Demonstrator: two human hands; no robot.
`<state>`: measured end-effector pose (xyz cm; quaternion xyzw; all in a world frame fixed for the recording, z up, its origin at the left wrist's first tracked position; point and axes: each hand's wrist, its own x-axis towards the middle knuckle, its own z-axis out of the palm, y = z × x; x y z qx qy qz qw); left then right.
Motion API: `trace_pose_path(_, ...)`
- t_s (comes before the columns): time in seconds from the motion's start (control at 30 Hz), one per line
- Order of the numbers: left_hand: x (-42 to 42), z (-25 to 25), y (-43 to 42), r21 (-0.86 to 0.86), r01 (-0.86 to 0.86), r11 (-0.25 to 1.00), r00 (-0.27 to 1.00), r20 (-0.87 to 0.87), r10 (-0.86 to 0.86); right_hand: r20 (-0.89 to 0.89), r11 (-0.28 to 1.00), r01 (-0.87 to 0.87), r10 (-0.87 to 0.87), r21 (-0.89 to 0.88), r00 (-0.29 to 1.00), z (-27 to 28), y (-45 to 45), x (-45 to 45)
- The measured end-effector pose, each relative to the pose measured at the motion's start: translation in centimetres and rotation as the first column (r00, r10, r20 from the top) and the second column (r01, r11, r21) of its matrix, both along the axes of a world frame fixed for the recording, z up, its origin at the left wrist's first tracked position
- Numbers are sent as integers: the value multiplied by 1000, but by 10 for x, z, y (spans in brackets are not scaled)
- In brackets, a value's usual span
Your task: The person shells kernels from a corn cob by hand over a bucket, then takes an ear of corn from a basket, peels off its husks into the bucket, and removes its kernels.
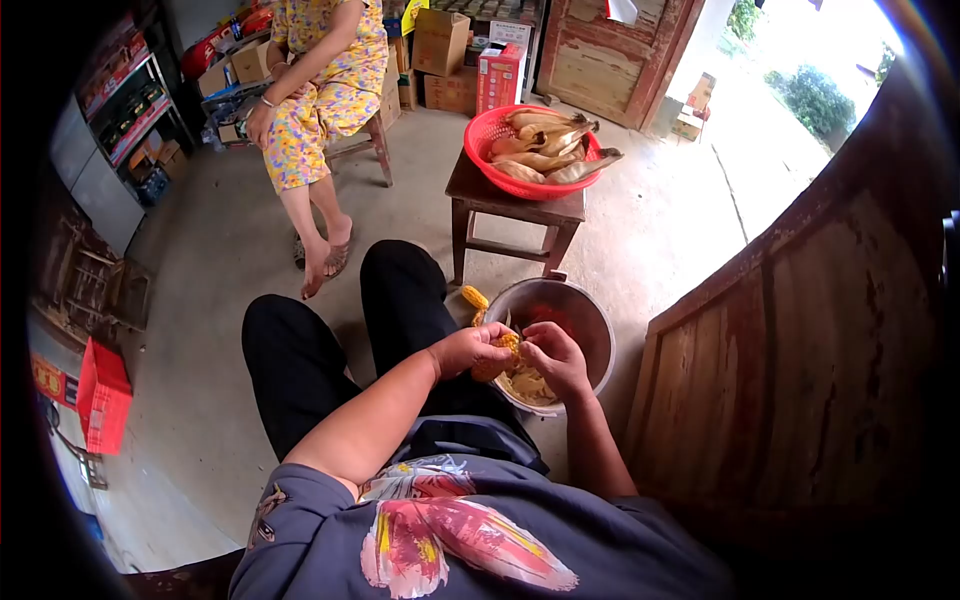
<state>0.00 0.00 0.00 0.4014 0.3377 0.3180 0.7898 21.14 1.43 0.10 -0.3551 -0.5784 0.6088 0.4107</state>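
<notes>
Your left hand [468,352] grips the cob [509,344] above the pot [599,338]; your right hand [556,356] curls beside it, its hold too hidden to tell. Expect the cob light, stiff, knobbly, best gripped mid-length. It looks yellow; beyond, pale-husked ears [543,152] lie in the basket [515,187]

Storeroom-like interior of a home or small shop, stocked shelving [141,134], cardboard cartons [440,42], weathered wooden door [595,75], grey concrete floor [205,265]
</notes>
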Motion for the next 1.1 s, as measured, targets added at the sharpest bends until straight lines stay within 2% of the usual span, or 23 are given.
trace_pose_path(0.07, 0, 2, -2, -23, -10, 1000, 1000, 14, 10, 144, 992, 14, -32, 129, 989, -5, 2, -1)
trace_pose_path(0.1, 6, 2, 20, 18, -12, 1000, 1000, 23, 11, 152, 985, 11, -37, 170, 988, -6, 27, 5)
trace_pose_path(0.17, 4, 6, 10, -48, -41, 998, 995, 93, 45, 109, 980, 194, -197, 42, 974, -12, 20, 5)
trace_pose_path(0.2, -2, 9, 13, -39, -43, 998, 996, 82, 46, 71, 977, 208, -212, 55, 975, -10, 22, 0)
trace_pose_path(0.3, -2, 9, 10, -69, -60, 996, 990, 127, 69, 58, 992, 124, -123, -5, 991, -4, 18, 3)
trace_pose_path(0.37, 2, 7, 7, 0, -89, 996, 992, 86, 88, 71, 993, 110, -112, 32, 991, -4, 12, 5)
trace_pose_path(0.43, 5, 2, 7, 26, -90, 996, 994, 70, 88, 70, 997, 34, -29, -69, 997, 3, 6, 4)
trace_pose_path(0.47, 4, 0, 7, 53, -90, 995, 995, 47, 88, 81, 1000, 29, -29, -6, 996, 3, 4, 1)
trace_pose_path(0.6, 2, 0, 2, 57, -87, 995, 995, 44, 85, 142, 996, 68, -76, 61, 987, 2, 0, -6)
trace_pose_path(0.67, 1, -2, 1, 116, -53, 992, 998, -40, 58, 190, 997, 47, -59, 67, 980, 1, 1, -5)
trace_pose_path(0.83, 3, -5, -2, 141, -40, 989, 993, -103, 55, 278, 993, 9, -42, 120, 960, 7, -1, -2)
trace_pose_path(0.9, 2, -1, -3, 151, -46, 988, 991, -117, 64, -75, 982, 135, -145, -132, 987, 10, 3, 3)
trace_pose_path(0.93, 2, 3, -4, 155, -54, 986, 987, -144, 77, -195, 976, 147, -177, -158, 965, 4, 11, 9)
trace_pose_path(0.97, 3, 5, -6, 157, -61, 986, 981, -170, 88, -134, 954, 237, -263, -184, 956, -2, 16, 15)
trace_pose_path(1.03, 5, 3, -5, 160, -75, 984, 977, -187, 104, 111, 893, 372, -409, 251, 906, 8, 18, 14)
trace_pose_path(1.1, 8, 3, -4, 163, -86, 983, 972, -202, 119, 153, 888, 374, -422, 267, 894, 22, 12, 17)
